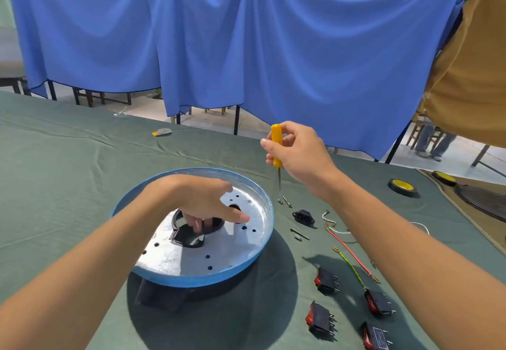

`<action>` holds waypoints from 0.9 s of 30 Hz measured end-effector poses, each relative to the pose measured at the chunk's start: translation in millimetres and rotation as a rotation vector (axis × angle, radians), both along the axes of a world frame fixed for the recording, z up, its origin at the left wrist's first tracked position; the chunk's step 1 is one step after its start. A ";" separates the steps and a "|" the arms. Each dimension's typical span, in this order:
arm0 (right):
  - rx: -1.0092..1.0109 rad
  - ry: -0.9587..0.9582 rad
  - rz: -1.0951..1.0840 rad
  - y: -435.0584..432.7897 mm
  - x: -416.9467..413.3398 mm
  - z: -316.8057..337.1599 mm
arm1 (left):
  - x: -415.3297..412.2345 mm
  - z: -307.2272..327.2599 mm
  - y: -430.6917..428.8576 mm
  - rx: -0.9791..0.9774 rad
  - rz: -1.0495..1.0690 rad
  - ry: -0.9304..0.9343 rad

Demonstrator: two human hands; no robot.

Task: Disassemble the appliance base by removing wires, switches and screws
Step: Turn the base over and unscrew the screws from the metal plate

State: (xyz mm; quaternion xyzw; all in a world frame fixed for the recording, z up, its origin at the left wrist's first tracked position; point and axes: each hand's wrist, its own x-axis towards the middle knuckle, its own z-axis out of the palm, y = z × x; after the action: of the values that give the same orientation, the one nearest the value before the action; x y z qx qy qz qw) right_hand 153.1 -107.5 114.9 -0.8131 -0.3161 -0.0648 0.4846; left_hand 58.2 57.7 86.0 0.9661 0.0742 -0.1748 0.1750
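Your left hand (202,204) reaches palm-down into the appliance base (197,229), fingers curled into the dark cutout of its silver plate and thumb stretched flat across the metal — gripping the plate's edge there. The forearm comes in low from the lower left. Your right hand (297,155) is raised beyond the base's right rim, wrist bent, fingers wrapped around the yellow handle of a screwdriver (277,155) held upright with its tip down near loose screws (286,201) on the green cloth (68,174). Right of the blue-rimmed base lie a black socket (303,216), red, white and green-yellow wires (349,251) and four rocker switches (325,281) — all detached.
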 end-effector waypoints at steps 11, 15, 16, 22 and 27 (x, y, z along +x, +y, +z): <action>-0.021 -0.252 -0.106 12.1 0.8 -5.9 | 13.6 -22.1 9.3 0.106 -0.136 -0.154; -0.087 -0.247 -0.088 17.0 2.3 -14.8 | 14.0 -23.2 9.2 0.169 -0.150 -0.171; -0.090 -0.243 -0.081 18.4 2.1 -16.5 | 13.8 -23.6 9.1 0.188 -0.156 -0.174; -0.104 -0.223 -0.060 25.5 0.5 -22.7 | 14.9 -21.6 7.2 0.227 -0.160 -0.132; -0.102 -0.192 -0.061 26.7 1.5 -23.1 | 18.7 -14.2 3.7 0.210 -0.167 -0.113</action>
State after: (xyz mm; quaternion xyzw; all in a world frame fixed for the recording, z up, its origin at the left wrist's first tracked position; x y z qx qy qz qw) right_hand 154.5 -80.8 91.7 -0.8359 -0.3390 -0.1412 0.4080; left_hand 77.0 61.4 71.8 0.9902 0.0018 -0.1256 0.0618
